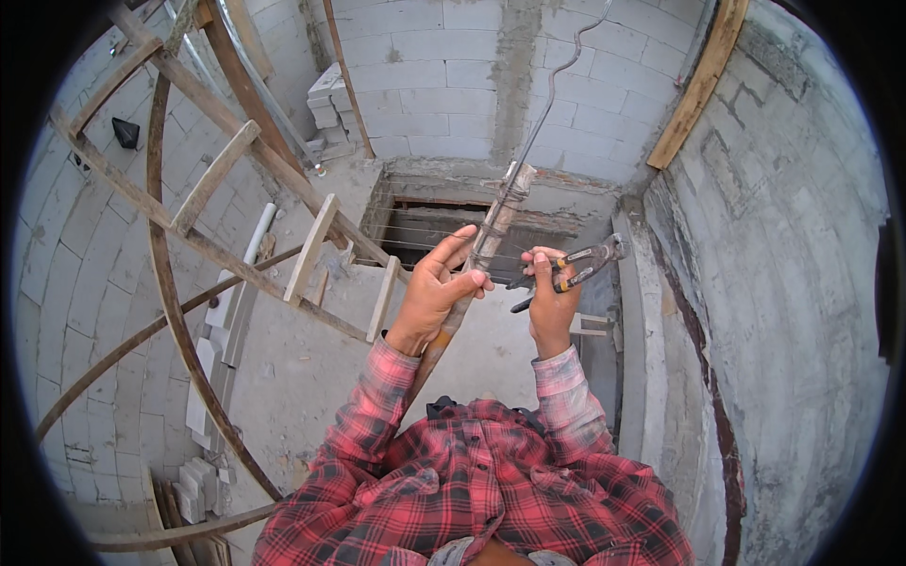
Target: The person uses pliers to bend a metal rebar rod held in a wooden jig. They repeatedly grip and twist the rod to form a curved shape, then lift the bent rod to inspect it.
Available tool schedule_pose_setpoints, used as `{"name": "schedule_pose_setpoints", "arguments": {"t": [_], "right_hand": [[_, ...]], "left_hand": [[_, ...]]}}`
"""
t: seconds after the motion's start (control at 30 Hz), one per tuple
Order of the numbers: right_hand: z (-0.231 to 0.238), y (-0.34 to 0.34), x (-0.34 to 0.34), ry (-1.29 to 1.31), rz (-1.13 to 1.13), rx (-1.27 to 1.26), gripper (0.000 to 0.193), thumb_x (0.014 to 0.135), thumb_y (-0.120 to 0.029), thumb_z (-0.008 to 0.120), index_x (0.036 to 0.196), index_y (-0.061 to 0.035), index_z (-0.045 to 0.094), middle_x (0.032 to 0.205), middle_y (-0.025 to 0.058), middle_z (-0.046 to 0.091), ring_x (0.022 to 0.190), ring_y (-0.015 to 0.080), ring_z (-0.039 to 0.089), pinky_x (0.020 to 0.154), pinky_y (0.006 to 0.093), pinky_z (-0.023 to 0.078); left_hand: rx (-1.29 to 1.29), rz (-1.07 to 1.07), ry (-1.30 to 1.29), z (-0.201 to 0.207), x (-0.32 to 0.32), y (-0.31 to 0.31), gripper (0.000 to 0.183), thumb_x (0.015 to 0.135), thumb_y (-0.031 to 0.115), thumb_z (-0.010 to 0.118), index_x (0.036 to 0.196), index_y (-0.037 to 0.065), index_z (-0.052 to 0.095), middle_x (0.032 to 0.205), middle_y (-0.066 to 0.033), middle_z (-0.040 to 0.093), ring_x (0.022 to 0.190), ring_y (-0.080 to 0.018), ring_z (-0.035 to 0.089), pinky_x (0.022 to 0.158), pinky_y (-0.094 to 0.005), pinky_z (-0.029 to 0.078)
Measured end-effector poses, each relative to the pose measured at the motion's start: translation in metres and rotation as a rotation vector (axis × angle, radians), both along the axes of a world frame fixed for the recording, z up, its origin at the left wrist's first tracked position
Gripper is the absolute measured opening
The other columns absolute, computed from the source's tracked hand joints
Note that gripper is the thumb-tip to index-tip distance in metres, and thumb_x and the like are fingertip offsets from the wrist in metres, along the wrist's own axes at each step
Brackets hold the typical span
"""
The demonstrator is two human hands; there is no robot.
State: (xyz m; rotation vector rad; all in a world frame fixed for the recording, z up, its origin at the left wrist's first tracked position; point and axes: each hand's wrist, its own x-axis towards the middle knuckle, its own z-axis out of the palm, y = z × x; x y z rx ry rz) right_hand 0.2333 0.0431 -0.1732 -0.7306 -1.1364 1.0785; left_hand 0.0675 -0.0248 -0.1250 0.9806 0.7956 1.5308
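My left grip [432, 300] is closed around the long, round pole [442, 341], with my thumb across the near side. The pole is right in front of my chest, in the middle of the scene. I think I hold it this way to keep it still, so my other hand can be busy. My right grip [552, 309] is clamped on the pliers [592, 253], just to the right of the pole and not far from it. I cannot tell if my finger and thumb pinch a bit of wire too.

A bendy grey tube [551, 87] lies along the far part of the pole, then runs on past its end. Wraps [514, 189] go around the pole near its far end, and I guess they help hold the tube on.

The pole's long way goes from near and left to far and a bit right. The pliers' long way also slants: their blunt grey end points far and right, and their dark ends point near and left, toward the pole.

A wooden ladder [215, 181] slants on the left. A dark hole [444, 229] is on the far side, by the wall of blocks [420, 90].
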Motion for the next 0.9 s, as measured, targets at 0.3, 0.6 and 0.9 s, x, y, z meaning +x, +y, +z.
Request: {"name": "schedule_pose_setpoints", "arguments": {"t": [0.3,0.6,0.9], "right_hand": [[0.001,-0.009,0.024,0.046,0.297,-0.034,0.013,0.101,-0.011,0.059,0.103,0.0004,0.063,0.093,0.0075,0.066,0.087,0.014,0.063,0.082,0.0286,0.049],[0.011,-0.028,0.015,0.163,0.235,-0.055,0.012,0.101,-0.009,0.058,0.105,0.0016,0.061,0.095,0.0106,0.067,0.084,0.0136,0.06,0.082,0.031,0.051],[0.004,-0.025,0.018,0.114,0.207,-0.017,0.012,0.101,-0.009,0.058,0.105,0.0018,0.062,0.096,0.0104,0.067,0.084,0.0123,0.059,0.081,0.029,0.05]], "left_hand": [[-0.106,0.018,0.066,-0.008,-0.005,-0.012,0.049,0.089,0.008,0.073,0.133,-0.005,0.055,0.123,-0.0143,0.067,0.1,-0.0195,0.069,0.088,-0.0297,0.056],[-0.073,0.03,-0.086,-0.012,0.0,-0.02,0.051,0.091,0.003,0.067,0.137,-0.007,0.049,0.125,-0.0187,0.065,0.114,-0.0246,0.066,0.099,-0.0342,0.052],[-0.085,0.073,0.038,-0.01,0.007,-0.018,0.049,0.096,0.002,0.061,0.142,-0.008,0.045,0.129,-0.016,0.063,0.109,-0.0214,0.066,0.092,-0.0322,0.053]]}}
